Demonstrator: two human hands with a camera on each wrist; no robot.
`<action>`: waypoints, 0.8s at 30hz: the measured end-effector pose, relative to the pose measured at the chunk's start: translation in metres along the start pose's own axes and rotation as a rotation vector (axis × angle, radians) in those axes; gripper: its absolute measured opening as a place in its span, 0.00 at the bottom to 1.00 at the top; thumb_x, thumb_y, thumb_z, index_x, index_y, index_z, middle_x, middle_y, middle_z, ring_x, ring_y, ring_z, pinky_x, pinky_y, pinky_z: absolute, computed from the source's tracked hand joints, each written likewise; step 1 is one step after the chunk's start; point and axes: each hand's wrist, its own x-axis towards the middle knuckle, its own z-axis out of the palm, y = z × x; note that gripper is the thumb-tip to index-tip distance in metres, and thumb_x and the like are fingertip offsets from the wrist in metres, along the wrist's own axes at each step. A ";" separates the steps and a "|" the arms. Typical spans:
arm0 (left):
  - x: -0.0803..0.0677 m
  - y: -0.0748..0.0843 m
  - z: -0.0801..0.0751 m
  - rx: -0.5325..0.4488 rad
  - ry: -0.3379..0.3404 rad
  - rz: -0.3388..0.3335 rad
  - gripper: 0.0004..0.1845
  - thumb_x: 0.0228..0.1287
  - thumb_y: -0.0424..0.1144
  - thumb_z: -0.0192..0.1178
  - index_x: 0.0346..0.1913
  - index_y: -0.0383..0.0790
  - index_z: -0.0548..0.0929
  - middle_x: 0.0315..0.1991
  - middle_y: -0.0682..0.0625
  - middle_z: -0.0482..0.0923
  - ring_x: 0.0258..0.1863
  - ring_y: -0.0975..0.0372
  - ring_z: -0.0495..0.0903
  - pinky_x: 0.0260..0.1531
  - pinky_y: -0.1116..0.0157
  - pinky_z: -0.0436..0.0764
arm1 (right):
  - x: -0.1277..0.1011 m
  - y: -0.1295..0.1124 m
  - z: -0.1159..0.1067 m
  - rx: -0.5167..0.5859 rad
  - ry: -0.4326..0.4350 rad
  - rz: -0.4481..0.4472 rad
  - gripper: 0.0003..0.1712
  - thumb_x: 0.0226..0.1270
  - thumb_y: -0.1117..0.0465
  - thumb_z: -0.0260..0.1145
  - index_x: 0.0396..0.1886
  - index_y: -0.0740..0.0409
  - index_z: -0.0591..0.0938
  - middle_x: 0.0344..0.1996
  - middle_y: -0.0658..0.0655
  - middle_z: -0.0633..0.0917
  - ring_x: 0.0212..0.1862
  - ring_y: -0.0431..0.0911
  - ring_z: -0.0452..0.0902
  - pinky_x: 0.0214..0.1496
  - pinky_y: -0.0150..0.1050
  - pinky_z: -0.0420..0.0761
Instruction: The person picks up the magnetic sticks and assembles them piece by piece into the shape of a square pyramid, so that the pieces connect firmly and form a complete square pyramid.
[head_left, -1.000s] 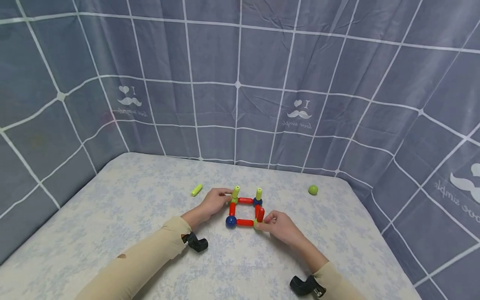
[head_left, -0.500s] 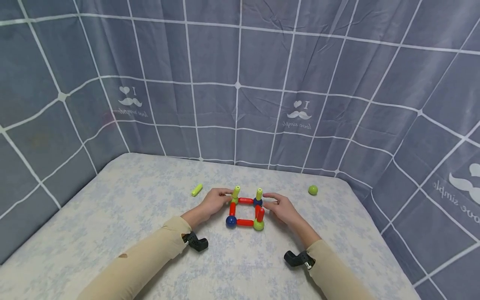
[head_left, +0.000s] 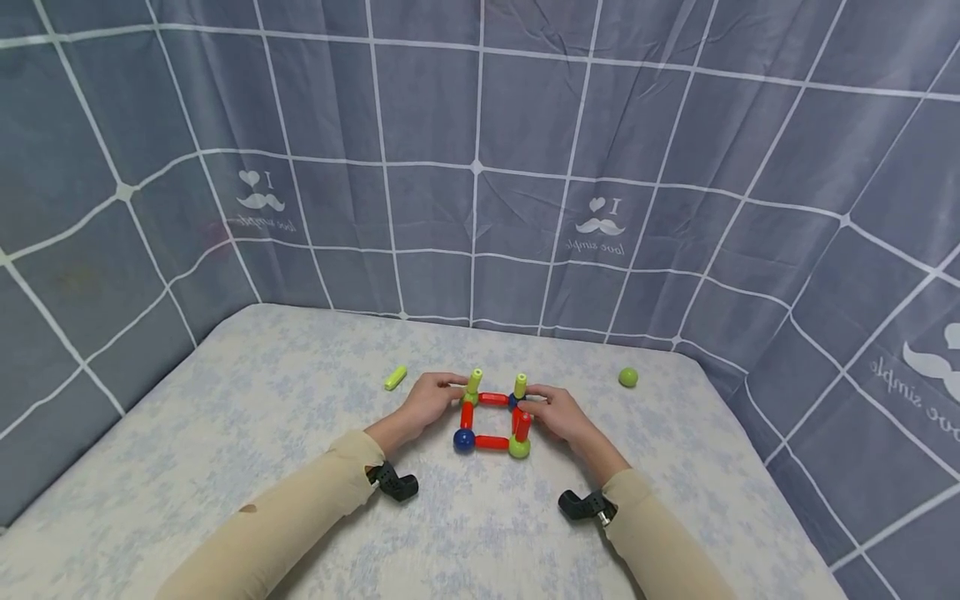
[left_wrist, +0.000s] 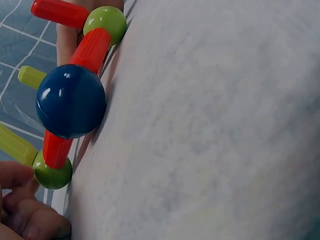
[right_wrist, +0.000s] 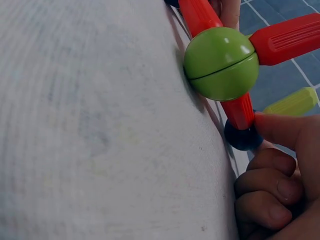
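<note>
A square frame of magnetic building rods and balls lies on the table, with red rods along its sides. At its far left corner my left hand pinches a green ball that bears an upright yellow-green rod. My right hand has thumb and forefinger about the far right blue ball, under another yellow-green rod; its other fingers are curled in. The near left blue ball carries no upright rod. From the near right green ball rises a red rod.
A loose yellow-green rod lies behind and left of the frame. Toward the back right sits a single green ball. The patterned tablecloth reaches back to a grey-blue checked curtain.
My right hand has let go of the near right green ball and moved away from me to the far right blue ball, which it now holds. The left hand stays in place.
</note>
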 end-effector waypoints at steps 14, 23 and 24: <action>-0.015 0.000 -0.023 0.271 0.308 0.038 0.14 0.65 0.40 0.65 0.52 0.40 0.87 0.27 0.48 0.74 0.22 0.59 0.69 0.24 0.64 0.66 | 0.000 0.001 -0.001 -0.018 0.011 0.005 0.24 0.67 0.53 0.70 0.61 0.53 0.83 0.17 0.47 0.70 0.22 0.42 0.64 0.29 0.35 0.66; -0.014 -0.008 -0.042 0.295 0.387 0.001 0.19 0.71 0.42 0.61 0.60 0.39 0.83 0.52 0.38 0.84 0.37 0.52 0.83 0.35 0.57 0.78 | -0.002 0.000 0.000 -0.036 0.011 -0.006 0.24 0.67 0.53 0.69 0.61 0.54 0.82 0.15 0.47 0.68 0.21 0.42 0.63 0.29 0.36 0.65; -0.013 -0.008 -0.043 0.294 0.390 -0.001 0.19 0.71 0.42 0.61 0.60 0.38 0.82 0.53 0.38 0.84 0.40 0.51 0.83 0.37 0.56 0.79 | -0.002 0.000 0.000 -0.033 0.013 -0.007 0.24 0.67 0.53 0.69 0.61 0.54 0.82 0.14 0.47 0.68 0.21 0.42 0.63 0.28 0.36 0.65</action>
